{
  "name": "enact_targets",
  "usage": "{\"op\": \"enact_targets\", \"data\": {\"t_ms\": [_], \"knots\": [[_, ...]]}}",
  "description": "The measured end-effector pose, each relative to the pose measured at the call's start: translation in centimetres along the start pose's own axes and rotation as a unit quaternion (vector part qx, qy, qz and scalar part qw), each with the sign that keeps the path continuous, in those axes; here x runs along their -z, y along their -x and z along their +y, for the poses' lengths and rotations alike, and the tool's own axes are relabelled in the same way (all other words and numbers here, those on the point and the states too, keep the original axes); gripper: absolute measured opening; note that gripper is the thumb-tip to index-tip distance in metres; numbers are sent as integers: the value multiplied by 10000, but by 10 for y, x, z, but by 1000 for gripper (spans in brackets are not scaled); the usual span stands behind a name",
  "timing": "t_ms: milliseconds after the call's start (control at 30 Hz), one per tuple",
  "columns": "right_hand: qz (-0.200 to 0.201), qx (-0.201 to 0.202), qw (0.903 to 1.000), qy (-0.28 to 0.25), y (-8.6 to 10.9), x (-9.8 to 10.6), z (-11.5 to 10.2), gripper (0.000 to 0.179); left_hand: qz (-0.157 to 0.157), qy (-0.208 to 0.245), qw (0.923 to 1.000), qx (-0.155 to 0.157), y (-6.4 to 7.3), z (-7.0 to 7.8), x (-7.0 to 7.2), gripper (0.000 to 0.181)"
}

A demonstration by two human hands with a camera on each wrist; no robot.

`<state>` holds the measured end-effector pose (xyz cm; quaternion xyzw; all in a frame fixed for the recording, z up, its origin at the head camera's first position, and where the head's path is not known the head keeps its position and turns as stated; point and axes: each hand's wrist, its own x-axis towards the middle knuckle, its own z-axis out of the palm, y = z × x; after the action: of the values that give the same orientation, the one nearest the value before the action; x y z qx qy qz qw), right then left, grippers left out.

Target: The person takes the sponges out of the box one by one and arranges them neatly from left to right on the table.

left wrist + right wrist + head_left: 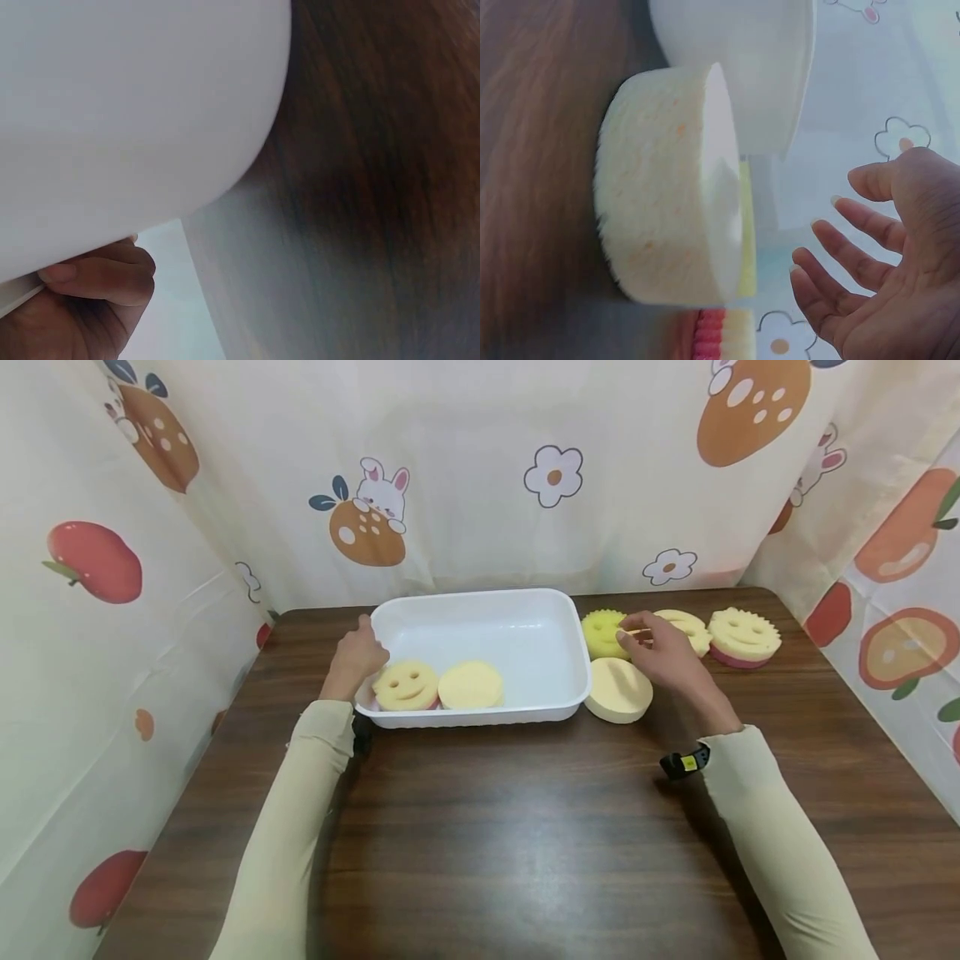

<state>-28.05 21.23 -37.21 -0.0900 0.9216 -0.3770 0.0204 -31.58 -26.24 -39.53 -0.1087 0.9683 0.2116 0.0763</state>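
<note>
My left hand (358, 657) grips the left rim of a white tray (517, 664); in the left wrist view its thumb and curled fingers (109, 279) pinch the edge. Inside the tray, at the front left, lie a round smiley-face sponge (406, 686) and a plain round cream sponge (471, 686). My right hand (663, 652) hovers over the sponges to the right of the tray, fingers loosely spread and nothing in them. Below it are a bright yellow scalloped sponge (602, 633), a plain cream round sponge (656, 187) and a smiley sponge (686, 627), partly hidden by the hand.
Farther right sits another smiley sponge (745, 633) with a pink underside. Everything stands on a dark brown wooden table (510, 827). A patterned curtain (480, 485) hangs behind and along both sides.
</note>
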Motion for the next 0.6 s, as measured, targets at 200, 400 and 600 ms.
{"op": "enact_targets", "data": {"t_ms": [200, 400, 600], "knots": [[55, 106, 9999, -29, -3, -3, -13, 51, 1, -78, 10000, -40, 1, 0, 2, 76], [-22, 189, 9998, -83, -6, -6, -24, 48, -30, -115, 9999, 14, 0, 0, 2, 76], [-14, 335, 9994, -125, -11, -11, -34, 48, 15, -38, 10000, 17, -2, -2, 1, 77]]}}
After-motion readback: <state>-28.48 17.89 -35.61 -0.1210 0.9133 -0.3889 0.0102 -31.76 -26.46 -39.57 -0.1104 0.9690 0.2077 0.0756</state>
